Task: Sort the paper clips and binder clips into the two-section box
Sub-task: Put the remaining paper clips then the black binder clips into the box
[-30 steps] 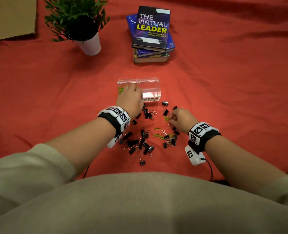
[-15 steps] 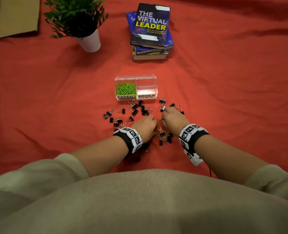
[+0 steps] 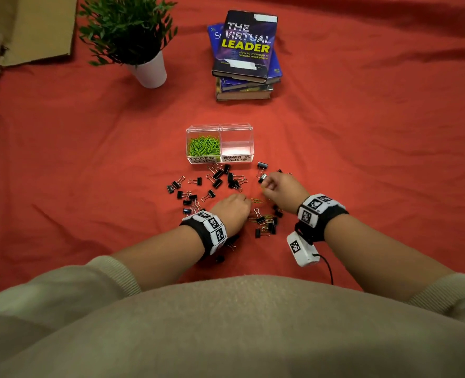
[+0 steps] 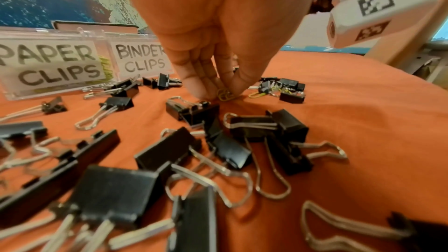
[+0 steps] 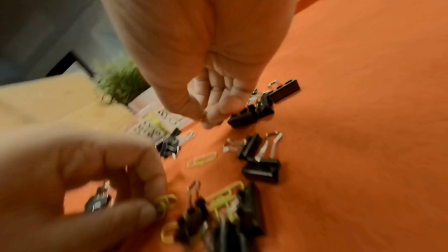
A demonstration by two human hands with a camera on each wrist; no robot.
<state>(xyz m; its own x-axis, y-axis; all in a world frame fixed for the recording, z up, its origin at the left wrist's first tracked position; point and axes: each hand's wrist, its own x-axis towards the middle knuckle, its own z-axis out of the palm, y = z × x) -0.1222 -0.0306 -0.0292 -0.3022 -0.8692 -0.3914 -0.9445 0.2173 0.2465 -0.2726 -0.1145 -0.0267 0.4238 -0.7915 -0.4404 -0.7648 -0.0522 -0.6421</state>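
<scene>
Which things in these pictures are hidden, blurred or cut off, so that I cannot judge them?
- Right hand: head view too small and right wrist view motion-blurred; what it pinches is unclear.
- Binder clips under the left hand's wrist, head view: partly covered.
- Lower books in the stack: titles hidden by the top book.
- Box, left wrist view: "BINDER" label partly hidden by the hand, left edge cut off.
</scene>
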